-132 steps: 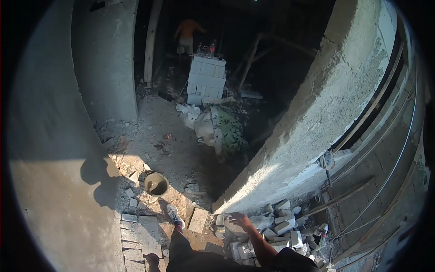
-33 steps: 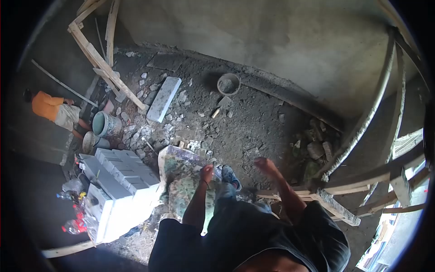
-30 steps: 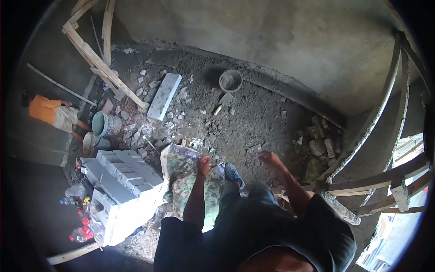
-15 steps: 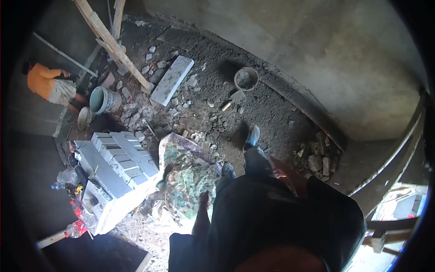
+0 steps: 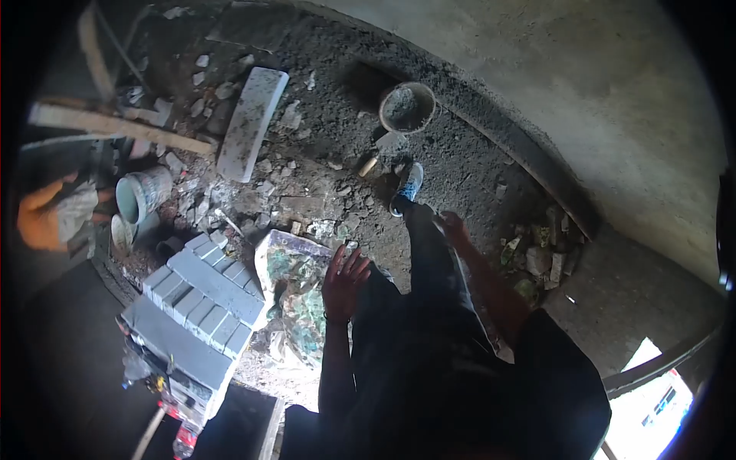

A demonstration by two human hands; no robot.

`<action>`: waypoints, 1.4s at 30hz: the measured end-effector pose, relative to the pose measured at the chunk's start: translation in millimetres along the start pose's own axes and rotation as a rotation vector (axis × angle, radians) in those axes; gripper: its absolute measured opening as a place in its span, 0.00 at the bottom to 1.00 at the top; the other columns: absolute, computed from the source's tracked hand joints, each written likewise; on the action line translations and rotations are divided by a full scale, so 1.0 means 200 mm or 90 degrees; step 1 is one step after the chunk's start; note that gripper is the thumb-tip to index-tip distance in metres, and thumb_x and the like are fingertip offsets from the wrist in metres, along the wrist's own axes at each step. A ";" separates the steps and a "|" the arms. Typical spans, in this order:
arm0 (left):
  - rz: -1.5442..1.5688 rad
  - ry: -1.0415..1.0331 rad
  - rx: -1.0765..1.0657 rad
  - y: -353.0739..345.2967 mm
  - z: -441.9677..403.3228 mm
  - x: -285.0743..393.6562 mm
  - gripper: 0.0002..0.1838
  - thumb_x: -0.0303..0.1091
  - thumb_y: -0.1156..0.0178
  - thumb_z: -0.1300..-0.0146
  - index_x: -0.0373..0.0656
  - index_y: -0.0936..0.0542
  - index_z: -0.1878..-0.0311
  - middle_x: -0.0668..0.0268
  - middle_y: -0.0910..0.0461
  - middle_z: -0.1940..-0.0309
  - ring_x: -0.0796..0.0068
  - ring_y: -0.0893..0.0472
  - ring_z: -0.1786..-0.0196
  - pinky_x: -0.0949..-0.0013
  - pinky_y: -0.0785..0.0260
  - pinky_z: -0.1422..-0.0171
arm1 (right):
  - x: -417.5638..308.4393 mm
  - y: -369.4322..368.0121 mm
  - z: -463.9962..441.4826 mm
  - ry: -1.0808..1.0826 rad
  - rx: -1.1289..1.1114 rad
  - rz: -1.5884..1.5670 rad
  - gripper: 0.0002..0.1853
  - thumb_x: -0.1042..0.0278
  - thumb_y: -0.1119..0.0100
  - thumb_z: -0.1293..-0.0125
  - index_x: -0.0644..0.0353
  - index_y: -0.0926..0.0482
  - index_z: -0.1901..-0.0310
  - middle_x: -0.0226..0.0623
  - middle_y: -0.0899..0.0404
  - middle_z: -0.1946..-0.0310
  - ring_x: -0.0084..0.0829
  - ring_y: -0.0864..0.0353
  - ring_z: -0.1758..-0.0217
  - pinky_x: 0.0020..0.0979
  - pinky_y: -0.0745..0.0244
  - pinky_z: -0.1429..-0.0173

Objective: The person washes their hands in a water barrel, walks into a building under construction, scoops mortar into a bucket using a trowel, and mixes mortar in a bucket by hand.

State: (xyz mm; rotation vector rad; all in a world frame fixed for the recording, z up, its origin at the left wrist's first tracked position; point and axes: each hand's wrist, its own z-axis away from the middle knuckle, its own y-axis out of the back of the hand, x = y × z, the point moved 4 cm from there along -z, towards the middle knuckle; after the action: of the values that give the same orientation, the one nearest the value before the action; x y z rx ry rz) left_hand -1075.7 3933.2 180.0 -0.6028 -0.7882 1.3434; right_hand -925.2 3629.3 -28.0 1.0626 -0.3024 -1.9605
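My left hand (image 5: 344, 284) hangs in front of my left leg with its fingers spread and nothing in it. Beside my right thigh is my right hand (image 5: 454, 228), its fingers loosely bent and partly hidden, with no object visible in it. A trowel lies on the dirt ahead of my forward shoe (image 5: 409, 188), its wooden handle (image 5: 368, 166) towards me. Just beyond its blade stands a round bucket (image 5: 407, 107) with grey mortar inside. Left of my left hand, a camouflage-patterned sheet (image 5: 304, 307) covers something on the floor.
Grey blocks (image 5: 201, 295) are stacked at left. A long pale slab (image 5: 253, 124) lies among rubble. Near the wooden props (image 5: 123, 126) are a large bucket (image 5: 143, 193) and a person in orange (image 5: 42, 218). Broken stones (image 5: 539, 249) lie at right by the wall.
My view has turned and moved forward, bringing the mortar bucket and trowel closer. My left hand has risen with its fingers spread; my right hand has swung forward past my thigh.
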 end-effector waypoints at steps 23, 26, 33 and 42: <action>-1.339 -0.243 0.471 0.54 -0.73 0.47 0.28 0.48 0.46 0.38 0.36 0.28 0.42 0.44 0.37 0.36 0.42 0.39 0.33 0.49 0.45 0.31 | -0.96 -0.16 -1.82 0.340 0.019 0.344 0.14 0.56 0.41 0.39 0.53 0.22 0.56 0.37 0.22 0.71 0.38 0.19 0.65 0.38 0.25 0.66; -1.294 -0.237 0.481 0.53 -0.72 0.47 0.28 0.48 0.45 0.39 0.36 0.28 0.42 0.44 0.37 0.36 0.43 0.40 0.32 0.50 0.46 0.30 | -1.23 -0.30 -1.77 0.441 0.008 0.391 0.16 0.56 0.41 0.40 0.53 0.24 0.54 0.35 0.24 0.66 0.38 0.19 0.67 0.39 0.24 0.71; -1.137 -0.090 0.529 0.52 -0.72 0.47 0.31 0.49 0.43 0.41 0.35 0.29 0.41 0.46 0.38 0.35 0.46 0.41 0.31 0.51 0.49 0.29 | -1.36 -0.63 -1.61 0.398 -0.132 0.356 0.12 0.57 0.44 0.37 0.57 0.22 0.63 0.39 0.22 0.73 0.39 0.19 0.68 0.40 0.23 0.61; -1.172 -0.049 0.488 0.56 -0.71 0.43 0.31 0.46 0.42 0.40 0.34 0.31 0.40 0.46 0.39 0.34 0.47 0.41 0.31 0.52 0.50 0.29 | -0.74 -0.95 -1.44 0.019 0.089 -0.544 0.13 0.61 0.43 0.37 0.64 0.22 0.59 0.39 0.21 0.65 0.29 0.20 0.60 0.30 0.24 0.56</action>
State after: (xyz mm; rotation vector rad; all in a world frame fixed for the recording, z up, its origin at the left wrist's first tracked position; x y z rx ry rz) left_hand -1028.9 4043.3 19.3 0.7492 -0.4676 -0.1562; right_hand -772.1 3909.5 -225.1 1.4640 0.0588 -2.6910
